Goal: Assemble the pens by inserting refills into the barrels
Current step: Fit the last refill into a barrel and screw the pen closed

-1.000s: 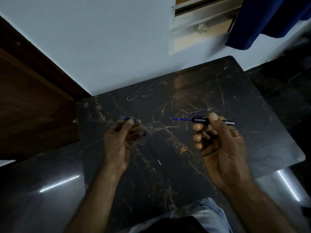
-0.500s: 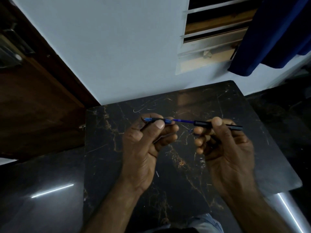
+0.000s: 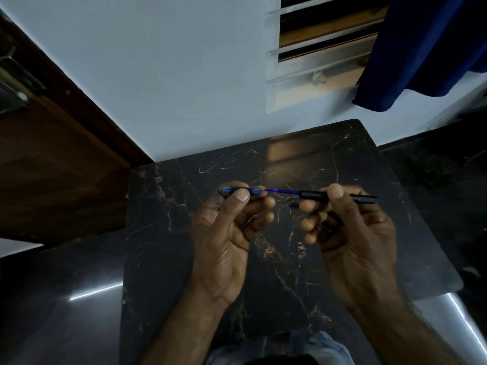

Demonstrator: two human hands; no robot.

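Note:
My right hand [image 3: 350,233] pinches a black pen barrel [image 3: 313,195] between thumb and forefinger, held level above the table. A thin blue refill [image 3: 280,191] sticks out of the barrel's left end. My left hand [image 3: 232,227] pinches a blue and black tip section [image 3: 254,191] that sits over the refill's left end, its point [image 3: 225,190] facing left. The two parts are in line with a gap of bare refill between them. A small dark blue piece [image 3: 293,205] shows on the table just below the refill.
Both hands hover over a dark marble table [image 3: 329,159] that stands against a pale wall. A wooden door [image 3: 52,164] is at the left, a window and blue curtain [image 3: 421,48] at the upper right. Dark glossy floor [image 3: 66,299] surrounds the table.
My left hand rose from the table with the tip section and brought it onto the refill's end. The refill that lay on the table is no longer seen. The camera tilted up.

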